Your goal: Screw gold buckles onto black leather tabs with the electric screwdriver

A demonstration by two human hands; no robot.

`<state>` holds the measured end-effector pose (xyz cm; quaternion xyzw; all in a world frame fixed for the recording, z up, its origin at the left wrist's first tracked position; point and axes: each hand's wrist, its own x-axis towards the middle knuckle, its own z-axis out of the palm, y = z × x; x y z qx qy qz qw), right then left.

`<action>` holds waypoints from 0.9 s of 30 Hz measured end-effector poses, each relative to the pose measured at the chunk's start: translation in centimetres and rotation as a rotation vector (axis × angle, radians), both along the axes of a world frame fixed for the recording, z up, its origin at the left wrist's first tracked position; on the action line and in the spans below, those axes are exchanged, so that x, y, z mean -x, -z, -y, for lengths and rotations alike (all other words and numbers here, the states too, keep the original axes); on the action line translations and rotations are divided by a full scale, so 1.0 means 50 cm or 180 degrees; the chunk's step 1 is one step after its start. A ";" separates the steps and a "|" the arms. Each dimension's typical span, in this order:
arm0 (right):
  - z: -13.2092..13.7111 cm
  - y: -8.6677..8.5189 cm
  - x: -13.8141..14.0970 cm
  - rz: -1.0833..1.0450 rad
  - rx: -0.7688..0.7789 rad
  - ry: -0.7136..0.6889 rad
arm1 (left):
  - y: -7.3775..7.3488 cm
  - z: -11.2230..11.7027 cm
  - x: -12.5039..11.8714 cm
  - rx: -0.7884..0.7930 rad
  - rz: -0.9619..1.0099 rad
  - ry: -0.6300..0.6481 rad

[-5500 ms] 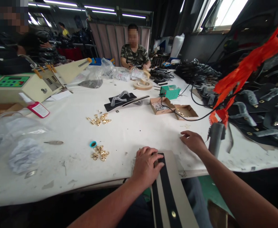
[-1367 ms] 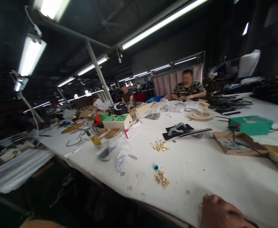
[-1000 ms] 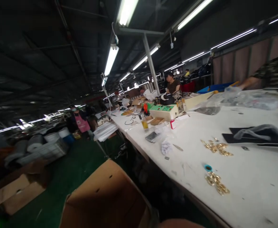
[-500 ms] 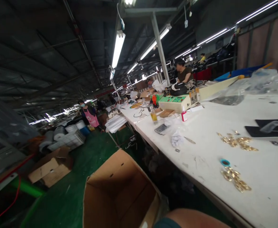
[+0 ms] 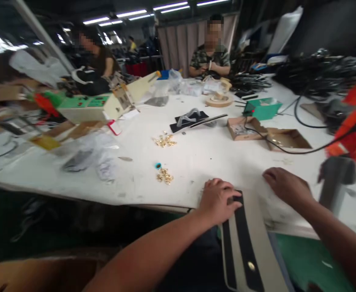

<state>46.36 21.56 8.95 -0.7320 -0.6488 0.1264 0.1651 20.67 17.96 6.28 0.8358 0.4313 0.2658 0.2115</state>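
A beige flat panel with black straps (image 5: 245, 239) slopes from the table edge down toward me, a gold-coloured stud (image 5: 251, 266) on one strap. My left hand (image 5: 217, 202) lies over its upper end, thumb and forefinger closing at the tip of a strap. To the right, my right hand (image 5: 289, 187) hovers at or just above the white tabletop with fingers curled together; whatever they may hold is hidden. Two small piles of gold metal fittings (image 5: 165, 177) lie left of my hands, the nearer one beside a small blue ring (image 5: 157, 166).
Black pieces (image 5: 193, 119) lie mid-table. Shallow cardboard boxes (image 5: 288, 140), a green device (image 5: 263, 108) and a black cable stand right. A grey metal post (image 5: 333, 184) rises beside my right arm. A control box (image 5: 86, 107) sits left. Two co-workers sit across the table.
My view has swung right, from the aisle and open carton to the table in front of me. Both hands and the beige panel have come into view.
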 end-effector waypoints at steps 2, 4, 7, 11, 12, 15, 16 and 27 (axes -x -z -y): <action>0.030 -0.011 -0.021 -0.0124 0.0217 0.0008 | 0.006 -0.009 0.006 -0.0045 0.0098 0.0041; 0.053 -0.020 0.004 -0.0678 0.0407 -0.0200 | 0.003 -0.008 0.012 -0.0088 0.0111 0.0049; 0.093 -0.033 0.066 -0.1465 0.0636 -0.0567 | -0.005 -0.002 0.011 -0.0133 0.0047 0.0004; 0.133 -0.031 0.112 -0.1501 0.0599 -0.0852 | -0.008 -0.003 0.007 -0.0155 -0.0011 0.0023; 0.136 -0.025 0.116 -0.1461 0.0549 -0.0882 | -0.008 -0.004 0.006 -0.0156 -0.0014 0.0037; 0.136 -0.004 0.120 -0.1342 0.0446 -0.0919 | -0.007 -0.004 0.007 -0.0156 -0.0043 0.0053; 0.134 0.002 0.120 -0.1308 0.0426 -0.0922 | -0.007 -0.004 0.007 -0.0154 -0.0056 0.0052; 0.113 -0.016 0.144 -0.0710 0.0580 -0.0617 | -0.019 -0.015 0.010 -0.0103 -0.0068 0.0043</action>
